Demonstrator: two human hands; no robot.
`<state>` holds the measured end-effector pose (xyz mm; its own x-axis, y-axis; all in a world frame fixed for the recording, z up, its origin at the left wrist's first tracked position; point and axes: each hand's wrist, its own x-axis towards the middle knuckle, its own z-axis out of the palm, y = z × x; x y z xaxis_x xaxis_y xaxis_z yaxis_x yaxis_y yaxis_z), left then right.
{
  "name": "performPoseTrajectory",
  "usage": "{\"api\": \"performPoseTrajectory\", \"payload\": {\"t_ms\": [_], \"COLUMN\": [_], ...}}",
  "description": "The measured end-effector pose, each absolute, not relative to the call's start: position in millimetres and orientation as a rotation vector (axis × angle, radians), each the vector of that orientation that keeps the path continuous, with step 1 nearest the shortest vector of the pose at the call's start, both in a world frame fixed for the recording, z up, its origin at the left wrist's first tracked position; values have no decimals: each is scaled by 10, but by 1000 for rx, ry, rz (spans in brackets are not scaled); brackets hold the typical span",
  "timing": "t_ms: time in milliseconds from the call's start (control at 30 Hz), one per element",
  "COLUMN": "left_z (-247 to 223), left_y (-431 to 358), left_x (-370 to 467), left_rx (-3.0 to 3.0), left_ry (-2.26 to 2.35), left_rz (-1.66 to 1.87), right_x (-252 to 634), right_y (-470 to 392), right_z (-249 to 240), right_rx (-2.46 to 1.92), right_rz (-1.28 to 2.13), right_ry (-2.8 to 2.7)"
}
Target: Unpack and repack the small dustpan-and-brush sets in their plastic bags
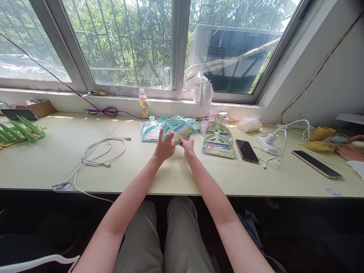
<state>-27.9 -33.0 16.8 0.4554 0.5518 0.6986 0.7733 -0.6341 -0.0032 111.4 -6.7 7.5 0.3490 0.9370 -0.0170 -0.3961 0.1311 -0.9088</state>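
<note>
Teal plastic under a crinkly clear wrapper: the packaged dustpan-and-brush set [174, 129] lies on the pale desk [142, 170], just in front of the window sill, on top of a second teal pack [149, 132] to its left. It looks light and stiff in the pan, but the film sleeve is probably slippery and loose, so a grip on the pack's near edge or the looped handle would likely hold better than a pinch of film alone.

Both hands are on the near edge of the pack. The left hand [165, 146] has its fingers curled over the edge, partly closed on the wrapper. The right hand [187, 145] touches the near right corner with fingers bent; whether it truly pinches the film I cannot tell.

Just to the right lies a green-and-pink set [217, 138], then a dark phone [247, 150] and a white charger with cable [270, 142]. A drink bottle [143, 102] stands on the sill behind. Another person's hand [348, 151] rests at the far right.
</note>
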Motion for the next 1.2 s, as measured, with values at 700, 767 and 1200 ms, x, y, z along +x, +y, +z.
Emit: {"api": "performPoseTrajectory", "payload": {"t_ms": [700,767,1200], "left_z": [21,44,99], "left_y": [-153,-170,-236], "left_x": [-287,-257,-169], "left_rx": [-2557,-2476,-2870], "left_ry": [-1462,-1503,-2030], "left_rz": [-1313,-1548,-2886], "right_x": [1246,1258,1206], "right_y": [-30,-38,-43], "right_z": [96,103,104], "right_rx": [-936,-936,-904], "right_rz": [1140,1123,1120], "right_ry": [-487,-488,-620]}}
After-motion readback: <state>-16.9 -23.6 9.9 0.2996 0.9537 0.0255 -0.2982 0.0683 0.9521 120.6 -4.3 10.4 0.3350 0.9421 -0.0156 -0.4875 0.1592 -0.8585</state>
